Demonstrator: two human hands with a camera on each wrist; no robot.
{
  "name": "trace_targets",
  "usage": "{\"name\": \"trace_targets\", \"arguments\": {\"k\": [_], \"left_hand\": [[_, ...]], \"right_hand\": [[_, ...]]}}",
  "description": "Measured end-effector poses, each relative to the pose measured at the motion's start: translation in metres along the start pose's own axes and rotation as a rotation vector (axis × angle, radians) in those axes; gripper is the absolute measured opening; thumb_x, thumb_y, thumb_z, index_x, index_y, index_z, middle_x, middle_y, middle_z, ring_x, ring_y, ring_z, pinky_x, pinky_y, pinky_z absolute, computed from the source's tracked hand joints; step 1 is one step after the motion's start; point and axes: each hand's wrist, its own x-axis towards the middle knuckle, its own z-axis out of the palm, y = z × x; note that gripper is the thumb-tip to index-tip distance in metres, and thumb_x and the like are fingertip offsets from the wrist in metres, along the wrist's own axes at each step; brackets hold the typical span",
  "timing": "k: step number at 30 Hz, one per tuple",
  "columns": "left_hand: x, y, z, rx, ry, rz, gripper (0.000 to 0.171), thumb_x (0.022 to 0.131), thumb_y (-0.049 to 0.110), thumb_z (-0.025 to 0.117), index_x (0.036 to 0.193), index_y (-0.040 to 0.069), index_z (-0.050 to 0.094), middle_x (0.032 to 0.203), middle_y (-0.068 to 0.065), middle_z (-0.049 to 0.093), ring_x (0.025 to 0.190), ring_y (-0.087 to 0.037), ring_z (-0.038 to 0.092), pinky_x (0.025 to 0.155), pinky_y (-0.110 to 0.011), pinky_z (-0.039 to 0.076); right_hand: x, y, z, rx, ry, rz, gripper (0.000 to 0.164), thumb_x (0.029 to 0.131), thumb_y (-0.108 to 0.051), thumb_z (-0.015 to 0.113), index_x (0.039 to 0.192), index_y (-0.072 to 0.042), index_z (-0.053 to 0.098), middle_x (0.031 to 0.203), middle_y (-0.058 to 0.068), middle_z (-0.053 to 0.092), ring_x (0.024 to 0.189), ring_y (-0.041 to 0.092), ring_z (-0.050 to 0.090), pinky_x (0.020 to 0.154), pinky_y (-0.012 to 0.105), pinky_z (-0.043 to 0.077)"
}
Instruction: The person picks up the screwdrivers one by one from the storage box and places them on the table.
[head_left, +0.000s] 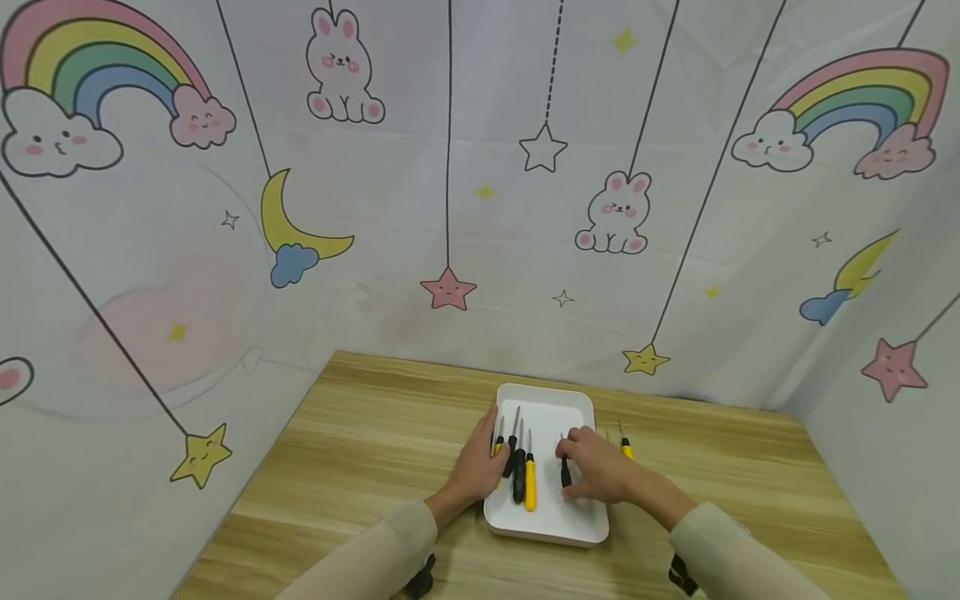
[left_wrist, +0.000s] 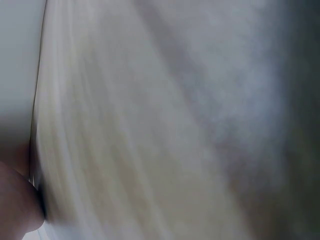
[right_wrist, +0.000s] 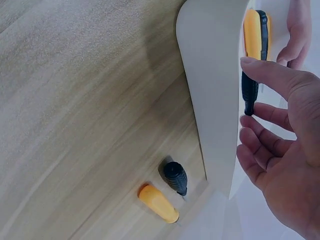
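A white tray [head_left: 551, 527] stands on the wooden table, with several screwdrivers lying in its left half. Two of these are a yellow-handled screwdriver [head_left: 531, 487] and a black-handled one [head_left: 518, 483]. At the tray's left side, my left hand [head_left: 477, 458] grips the wall, thumb over the inside. My right hand [head_left: 600, 467] is over the tray's right half, holding a small black screwdriver [right_wrist: 250, 92] between thumb and fingers. The left wrist view is mostly blurred; part of a finger shows at its lower left corner.
On the table to the right of the tray lie another yellow-handled screwdriver [right_wrist: 159, 204] and a black-handled screwdriver [right_wrist: 175, 177]. A white patterned curtain [head_left: 510, 225] stands behind the table [head_left: 375, 442] and along both sides.
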Motion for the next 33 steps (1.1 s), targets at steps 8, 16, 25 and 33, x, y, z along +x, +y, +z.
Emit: {"name": "trace_targets", "arguments": {"k": [8, 16, 25, 33], "left_hand": [[0.000, -0.001, 0.001, 0.002, -0.002, 0.000, 0.070, 0.108, 0.017, 0.054, 0.168, 0.001, 0.021, 0.171, -0.018, 0.030, 0.157, -0.035, 0.031, 0.127, -0.052, 0.027], [0.001, -0.001, 0.001, -0.008, -0.002, 0.000, 0.071, 0.108, 0.017, 0.054, 0.168, 0.001, 0.020, 0.171, -0.018, 0.029, 0.157, -0.034, 0.030, 0.127, -0.052, 0.026], [0.001, -0.002, 0.002, -0.001, 0.001, 0.008, 0.070, 0.108, 0.017, 0.054, 0.168, 0.001, 0.021, 0.171, -0.018, 0.031, 0.156, -0.034, 0.031, 0.127, -0.052, 0.027], [0.000, -0.001, 0.003, 0.004, 0.000, 0.005, 0.070, 0.108, 0.017, 0.054, 0.168, 0.001, 0.021, 0.171, -0.018, 0.030, 0.156, -0.035, 0.031, 0.126, -0.052, 0.027]], "right_hand": [[-0.001, 0.003, -0.007, 0.002, 0.022, -0.021, 0.050, 0.081, -0.030, 0.094, 0.119, -0.006, 0.072, 0.110, 0.001, 0.061, 0.098, 0.019, 0.051, 0.086, 0.042, 0.053], [-0.003, 0.007, -0.011, 0.003, 0.038, -0.016, 0.050, 0.081, -0.030, 0.094, 0.119, -0.007, 0.072, 0.111, 0.001, 0.061, 0.098, 0.018, 0.052, 0.086, 0.043, 0.054], [-0.005, 0.008, -0.016, 0.010, 0.037, -0.010, 0.050, 0.082, -0.027, 0.094, 0.121, -0.005, 0.071, 0.112, 0.005, 0.062, 0.097, 0.020, 0.051, 0.084, 0.043, 0.053], [-0.008, 0.015, -0.019, 0.013, 0.070, -0.006, 0.052, 0.082, -0.026, 0.094, 0.122, -0.003, 0.071, 0.113, 0.003, 0.061, 0.098, 0.019, 0.053, 0.086, 0.043, 0.054]]}}
